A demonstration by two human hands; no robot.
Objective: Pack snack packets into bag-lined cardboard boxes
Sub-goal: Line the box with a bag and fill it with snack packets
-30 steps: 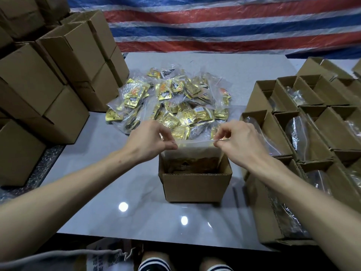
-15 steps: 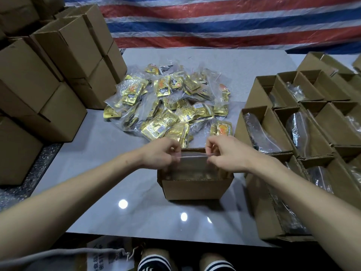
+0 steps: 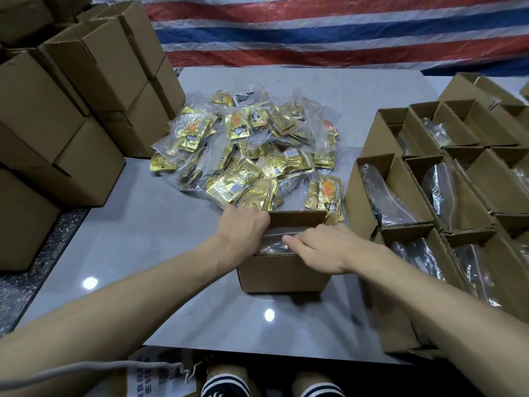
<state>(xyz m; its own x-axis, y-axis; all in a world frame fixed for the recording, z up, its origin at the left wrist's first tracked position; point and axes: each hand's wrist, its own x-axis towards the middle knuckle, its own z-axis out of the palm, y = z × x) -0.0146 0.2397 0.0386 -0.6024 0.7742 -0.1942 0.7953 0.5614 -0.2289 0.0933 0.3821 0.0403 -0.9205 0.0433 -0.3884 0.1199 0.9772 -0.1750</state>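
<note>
A small open cardboard box point(image 3: 283, 273) stands on the grey table point(image 3: 143, 239) in front of me. A clear plastic bag point(image 3: 274, 248) lies folded down inside it. My left hand point(image 3: 243, 230) is at the box's left top corner. Its fingers curl down over the bag's left end, and the tips are hidden. My right hand point(image 3: 323, 247) lies flat across the box opening, its straight fingers pointing left and pressing on the bag. Just behind the box is a heap of gold snack packets point(image 3: 243, 156) in clear bags.
Several open boxes lined with clear bags point(image 3: 395, 193) crowd the right side, close to my right arm. Stacks of closed cardboard boxes point(image 3: 86, 110) fill the left. A striped tarp point(image 3: 315, 30) hangs behind the table. My knees show below the table's near edge.
The bag top, held stretched above the box by both hands, has been lowered and folded into it. My right hand went from pinching the bag to lying flat on it.
</note>
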